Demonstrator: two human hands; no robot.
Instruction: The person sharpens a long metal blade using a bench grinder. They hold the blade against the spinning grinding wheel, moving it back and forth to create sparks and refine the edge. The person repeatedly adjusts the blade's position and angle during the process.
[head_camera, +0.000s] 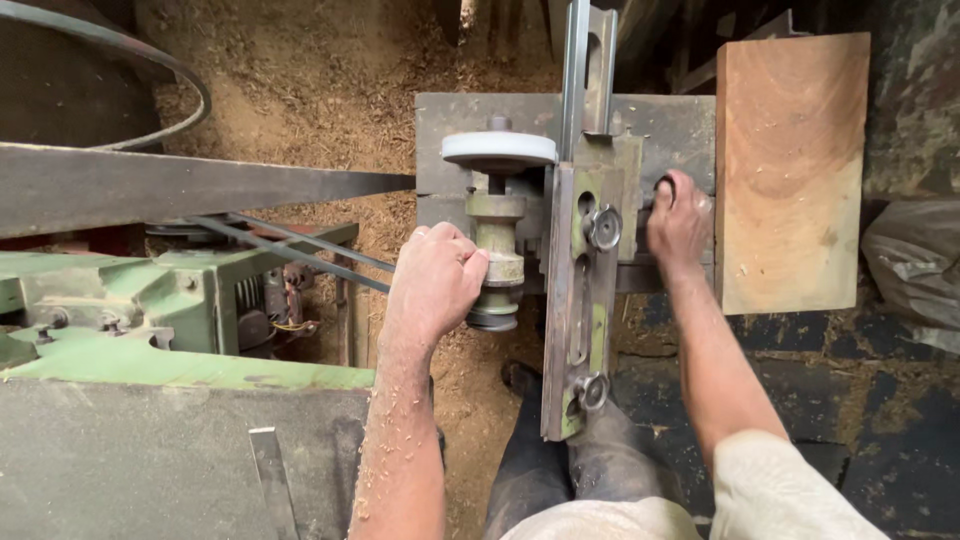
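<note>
Wood plank (792, 170) just right of the right hand, leaning upright. Green machine body (150, 300) left of the left hand, flat drive belt (200, 185) above it running off left. Sawdust floor (320, 70) beyond both hands. Grey sack (915, 265) far right.

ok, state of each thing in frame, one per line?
left hand: closed in a fist against the spindle column
right hand: fingers wrapped round a dark handle
grinding wheel: mounted on top of the spindle, spin cannot be told
drive belt: stretched taut toward the spindle
metal guide plate: set lengthwise, two knobs in place
wooden board: lying flat at the right
</note>
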